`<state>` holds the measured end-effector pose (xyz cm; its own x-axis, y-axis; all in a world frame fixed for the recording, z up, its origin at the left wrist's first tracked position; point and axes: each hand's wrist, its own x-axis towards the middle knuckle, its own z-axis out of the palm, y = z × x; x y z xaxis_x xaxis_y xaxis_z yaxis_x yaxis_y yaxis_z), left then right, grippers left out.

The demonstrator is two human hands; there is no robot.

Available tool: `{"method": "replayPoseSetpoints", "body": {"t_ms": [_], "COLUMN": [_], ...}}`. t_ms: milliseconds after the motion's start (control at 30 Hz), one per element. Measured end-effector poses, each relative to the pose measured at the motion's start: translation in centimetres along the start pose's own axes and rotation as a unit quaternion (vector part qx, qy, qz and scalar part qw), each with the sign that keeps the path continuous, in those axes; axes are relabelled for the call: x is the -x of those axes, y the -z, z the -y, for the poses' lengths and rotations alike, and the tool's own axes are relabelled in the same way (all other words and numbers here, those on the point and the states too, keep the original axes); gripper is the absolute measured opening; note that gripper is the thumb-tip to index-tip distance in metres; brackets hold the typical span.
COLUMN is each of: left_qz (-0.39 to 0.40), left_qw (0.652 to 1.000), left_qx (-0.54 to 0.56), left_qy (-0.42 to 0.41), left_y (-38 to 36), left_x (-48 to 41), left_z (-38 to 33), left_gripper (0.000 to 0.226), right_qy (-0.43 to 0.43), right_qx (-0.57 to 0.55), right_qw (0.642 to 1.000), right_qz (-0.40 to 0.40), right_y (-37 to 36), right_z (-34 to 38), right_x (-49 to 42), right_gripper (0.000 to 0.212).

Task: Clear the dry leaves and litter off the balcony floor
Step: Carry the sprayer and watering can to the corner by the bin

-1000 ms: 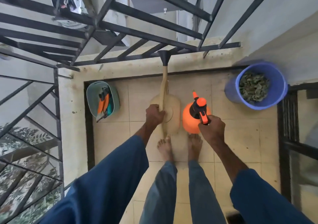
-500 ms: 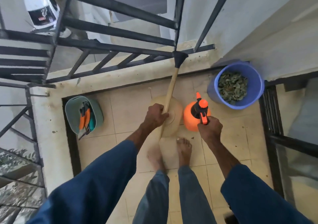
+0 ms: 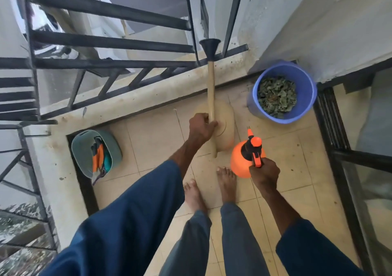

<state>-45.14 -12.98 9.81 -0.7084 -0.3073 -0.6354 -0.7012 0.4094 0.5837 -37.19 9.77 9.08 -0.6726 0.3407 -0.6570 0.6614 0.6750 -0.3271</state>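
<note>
My left hand (image 3: 201,128) grips the long beige handle (image 3: 210,91) of a beige dustpan (image 3: 224,125) whose pan rests on the tiled floor ahead of my bare feet. The handle ends in a black cap near the railing. My right hand (image 3: 265,175) holds the orange trigger handle of an orange spray bottle (image 3: 241,159), which hangs just above or on the floor beside my right foot. A blue bucket (image 3: 305,89) filled with dry leaves (image 3: 275,96) stands in the far right corner.
A teal basket (image 3: 80,152) with orange-handled garden tools sits by the left kerb. A black metal railing (image 3: 110,42) tops the low beige wall ahead and on the left. A dark-framed sliding door (image 3: 347,159) runs along the right.
The spray bottle has moved back and to the right, away from the dustpan, carried by my right hand. The dustpan handle now stands straighter. The view has swung left.
</note>
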Motion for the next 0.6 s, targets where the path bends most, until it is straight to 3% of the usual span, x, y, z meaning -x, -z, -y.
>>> {"method": "replayPoseSetpoints", "body": {"t_ms": [200,467,600], "left_qz": [-0.046,0.013,0.02], "left_qw": [0.998,1.0,1.0], "left_qx": [0.047,0.017,-0.012], "left_qy": [-0.007,-0.017,-0.019], "left_y": [-0.9,-6.3,-7.4], "left_x": [-5.7,-9.0,-9.5], "left_z": [-1.5,0.1,1.6], "left_gripper": [0.028,0.027,0.039], "right_qy": [0.017,0.034,0.029], "right_qx": [-0.009,-0.013,-0.003], "right_qw": [1.0,0.999,0.999], "right_qz": [0.0,0.021,0.035], "right_y": [-2.5,-5.9,-6.7], "right_z": [0.8,0.3,-0.9], "right_x": [-1.9,-3.0,-2.0], "right_gripper": [0.011,0.011,0.007]}}
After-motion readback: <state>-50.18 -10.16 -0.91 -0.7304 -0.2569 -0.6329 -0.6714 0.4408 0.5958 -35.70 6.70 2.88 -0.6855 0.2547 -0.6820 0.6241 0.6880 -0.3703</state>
